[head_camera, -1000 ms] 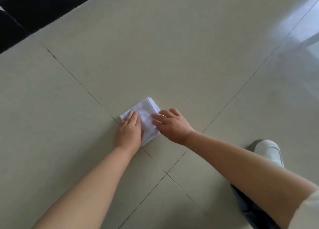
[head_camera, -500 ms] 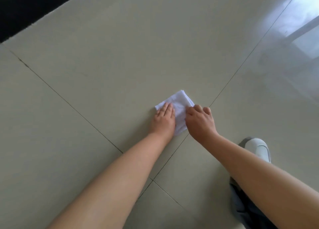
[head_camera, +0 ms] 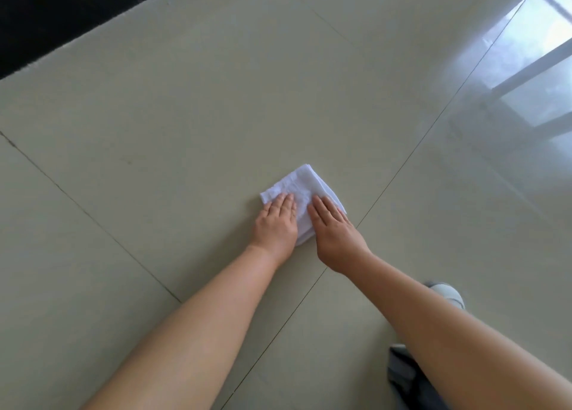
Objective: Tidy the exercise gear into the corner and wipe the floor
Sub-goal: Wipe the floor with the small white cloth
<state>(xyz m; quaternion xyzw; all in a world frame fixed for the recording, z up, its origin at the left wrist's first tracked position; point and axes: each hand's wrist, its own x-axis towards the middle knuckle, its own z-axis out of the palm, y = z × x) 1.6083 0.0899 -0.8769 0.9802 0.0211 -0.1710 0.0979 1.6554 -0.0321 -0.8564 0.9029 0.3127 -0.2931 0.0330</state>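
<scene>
A folded white cloth (head_camera: 301, 183) lies on the beige tiled floor (head_camera: 201, 100), just left of a grout line. My left hand (head_camera: 277, 224) presses flat on the cloth's left half. My right hand (head_camera: 335, 233) lies flat on its right half, fingers straight and close together. The near part of the cloth is hidden under both palms. No exercise gear is in view.
A black mat or dark strip (head_camera: 62, 13) runs along the far left corner. My white shoe (head_camera: 447, 295) and a grey trouser leg (head_camera: 402, 375) are at the lower right. Window light reflects off the glossy tiles (head_camera: 526, 69) at the upper right.
Both hands have slid the cloth to the right across the tile, towards the grout line. My right hand has flattened out from a curled grip onto the cloth.
</scene>
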